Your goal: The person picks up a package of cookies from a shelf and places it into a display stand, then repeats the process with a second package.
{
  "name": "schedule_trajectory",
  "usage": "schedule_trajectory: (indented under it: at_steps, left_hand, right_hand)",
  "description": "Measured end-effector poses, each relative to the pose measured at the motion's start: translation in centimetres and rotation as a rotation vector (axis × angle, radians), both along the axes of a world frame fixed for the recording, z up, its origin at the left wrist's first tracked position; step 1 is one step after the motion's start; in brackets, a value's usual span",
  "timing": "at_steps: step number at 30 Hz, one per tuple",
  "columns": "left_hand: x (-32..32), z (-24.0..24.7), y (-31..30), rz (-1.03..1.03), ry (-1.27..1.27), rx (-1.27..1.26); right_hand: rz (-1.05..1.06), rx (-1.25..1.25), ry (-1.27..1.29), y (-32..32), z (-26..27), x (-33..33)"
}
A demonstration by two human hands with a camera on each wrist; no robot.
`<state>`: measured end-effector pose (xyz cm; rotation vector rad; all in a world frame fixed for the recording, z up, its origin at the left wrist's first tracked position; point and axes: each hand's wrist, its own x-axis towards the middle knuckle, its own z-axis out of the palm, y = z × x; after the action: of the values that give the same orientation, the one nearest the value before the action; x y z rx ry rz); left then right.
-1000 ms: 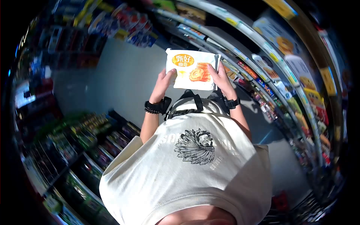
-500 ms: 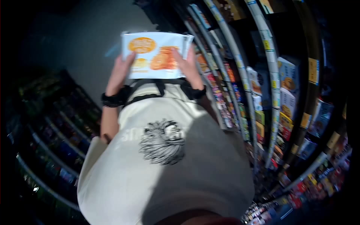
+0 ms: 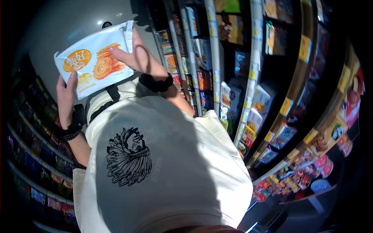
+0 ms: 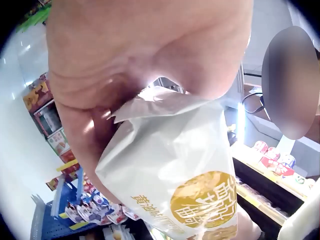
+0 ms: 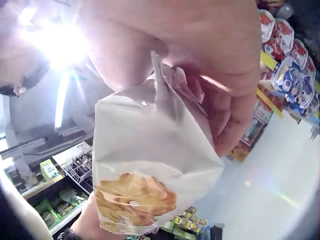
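Observation:
A white packet (image 3: 91, 42) with an orange oval label and a cookie picture is held in front of the waist, tilted with its right end higher. The left hand (image 3: 67, 95) grips its lower left end, thumb on the front. At the right end the right hand (image 3: 142, 58) holds it, thumb over the cookie picture and the other fingers mostly hidden behind. In the left wrist view the packet (image 4: 170, 155) hangs from the left hand (image 4: 150, 50). The right wrist view has the right hand (image 5: 190, 45) curled round the end of the packet (image 5: 145, 130).
Shelves (image 3: 252, 58) of boxed and bagged goods stand close on the right, with more shelves (image 3: 42, 159) on the left. Grey floor (image 3: 77, 23) shows beyond the packet. At the lower right are colourful tubs (image 3: 322, 165).
The head view has turned, and the shelves have shifted across it. The packet, held in both hands throughout, now appears further left and tilted, with its right end raised.

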<state>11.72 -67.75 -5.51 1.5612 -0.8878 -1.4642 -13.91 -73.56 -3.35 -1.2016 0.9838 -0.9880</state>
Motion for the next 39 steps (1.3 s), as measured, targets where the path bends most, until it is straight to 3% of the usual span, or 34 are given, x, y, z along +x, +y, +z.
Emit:
schedule_trajectory:
  at_steps: [2,6,8,11,12,13,15,16,18,23,28,31,34,36,38,39]
  left_hand:
    - [2.1,0.2,-0.4,0.012,-0.087,0.071]
    - [5.2,1.8,-4.0,0.063,-0.227,-0.018]
    - [8.3,2.9,-6.5,0.093,-0.161,0.002]
    - [13.4,4.1,-10.5,0.132,-0.164,0.020]
    - [15.2,5.1,-11.8,0.181,-0.060,0.080]
    - [16.9,6.5,-13.1,0.221,-0.033,0.078]
    - [20.4,8.4,-16.0,0.329,0.027,0.019]
    - [21.9,9.0,-17.0,0.414,0.062,-0.035]
    - [25.0,9.9,-19.3,0.492,0.035,-0.146]
    - [29.9,12.0,-24.9,0.565,-0.047,-0.297]
    - [34.0,10.5,-30.8,0.564,0.029,-0.325]
    - [37.0,9.1,-34.3,0.511,0.077,-0.314]
    - [40.9,6.5,-38.7,0.412,0.146,-0.224]
    - [42.8,5.4,-41.8,0.472,0.140,-0.407]
    - [46.0,9.7,-44.0,0.425,-0.040,-0.363]
    - [47.7,10.2,-45.0,0.436,-0.014,-0.367]
  right_hand:
    - [0.115,-0.073,-0.014,-1.9,0.1,2.2]
    - [0.329,0.189,-0.114,-7.6,-1.0,6.9]
    - [0.409,0.219,0.021,-11.6,-0.6,10.5]
    - [0.361,0.047,0.046,-17.0,-1.0,16.9]
    - [0.404,-0.128,0.256,-19.3,-0.5,18.2]
    - [0.379,-0.055,0.116,-20.3,-2.6,20.4]
    - [0.335,0.367,-0.169,-22.7,0.1,25.0]
    - [0.373,0.223,-0.044,-24.8,2.6,27.0]
    - [0.349,0.014,-0.047,-27.4,4.3,31.1]
    - [0.353,0.018,-0.108,-32.9,5.5,36.9]
    - [0.363,-0.003,-0.074,-39.1,6.3,40.5]
    - [0.370,0.173,-0.064,-42.0,6.1,42.6]
    - [0.305,0.062,0.031,-45.0,2.7,44.9]
    - [0.268,0.089,0.128,-46.5,4.5,47.5]
    - [0.283,0.140,0.095,-48.5,6.1,50.6]
    - [0.275,0.109,0.153,-49.8,6.2,52.2]
